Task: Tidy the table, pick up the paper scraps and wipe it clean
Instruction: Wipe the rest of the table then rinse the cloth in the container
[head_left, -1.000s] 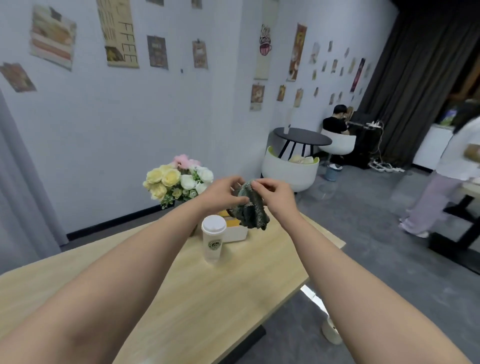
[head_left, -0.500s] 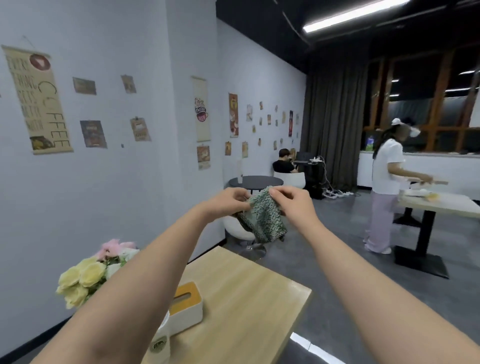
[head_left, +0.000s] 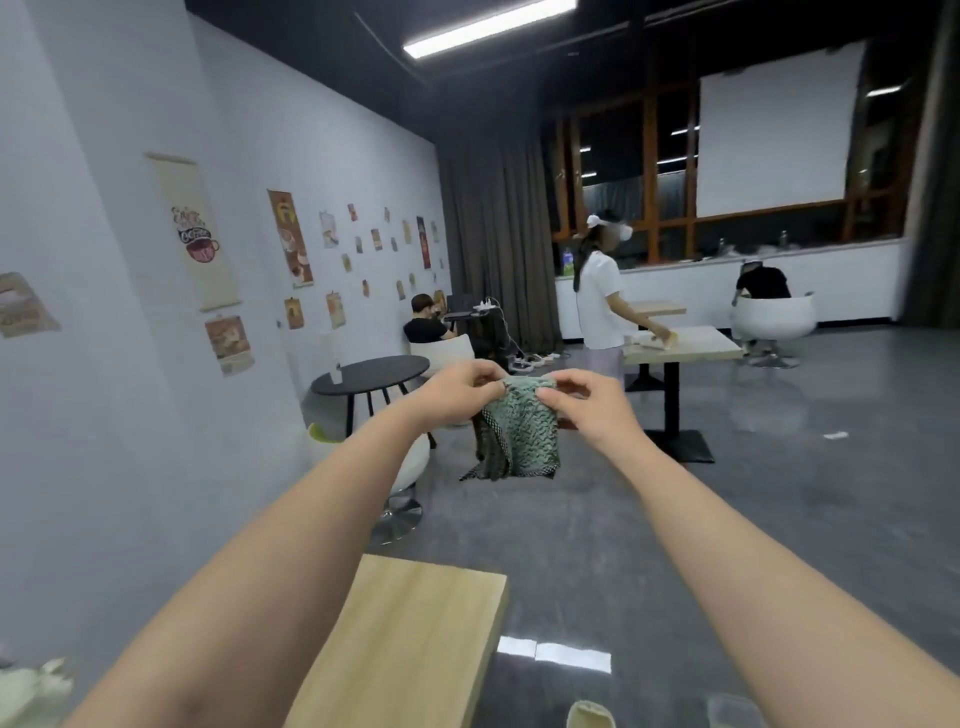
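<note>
While your arms reach out over the table (head_left: 415, 623) corner, your left hand (head_left: 457, 391) and right hand (head_left: 587, 402) each pinch the top edge of the cloth (head_left: 514, 436), fingers curled on it; it hangs in the air between them, past the table edge. Beyond: round black table (head_left: 371, 371), white chair (head_left: 405, 467), person in white (head_left: 597, 301) at another table.
</note>
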